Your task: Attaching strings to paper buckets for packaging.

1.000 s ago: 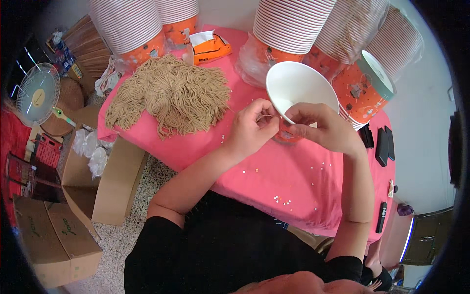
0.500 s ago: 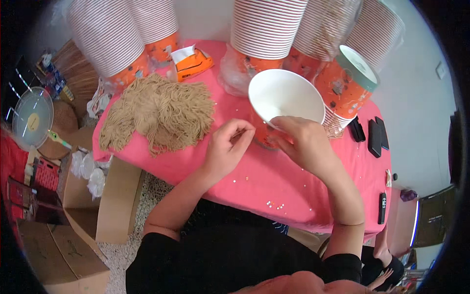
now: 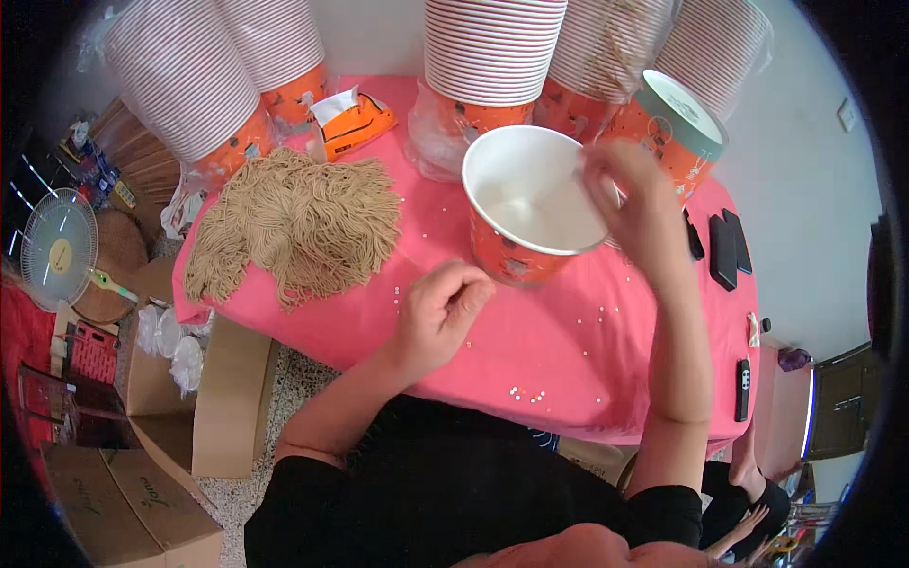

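**Cup handling at pink table – status**

Cup (image 3: 530,213), paper, orange outside w/ white inside, stands upright on the pink tablecloth (image 3: 606,322), mouth open to the camera, just in front of the cup stacks. Right hand (image 3: 634,204) sits at the cup's right rim, fingers curled over the edge and gripping it; thumb side blurred, so exact pinch can't be told. Left hand (image 3: 437,312) rests on the cloth just in front-left of the cup, not touching it; fingers curled loosely inward, thumb against forefinger; whether anything small is pinched between them can't be told.

Surroundings:
- Pile of tan string loops (image 3: 294,222) lies on the cloth, well left of the cup, near the left table edge.
- Tall stacks of nested cups (image 3: 492,47) line the far side of the table, some in clear plastic sleeves; one lidded orange cup (image 3: 677,118) lies tilted, just behind the right hand.
- Orange tissue box (image 3: 352,121) between stacks, behind the string pile.
- Small white beads (image 3: 530,393) scattered over the cloth near the front edge.
- Two dark phones (image 3: 724,251) at the table's right side; a remote-like black item (image 3: 743,388) nearer the front-right edge.
- Floor, left: cardboard boxes (image 3: 133,502), small fan (image 3: 59,248).

Person wears black top; forearms bare.
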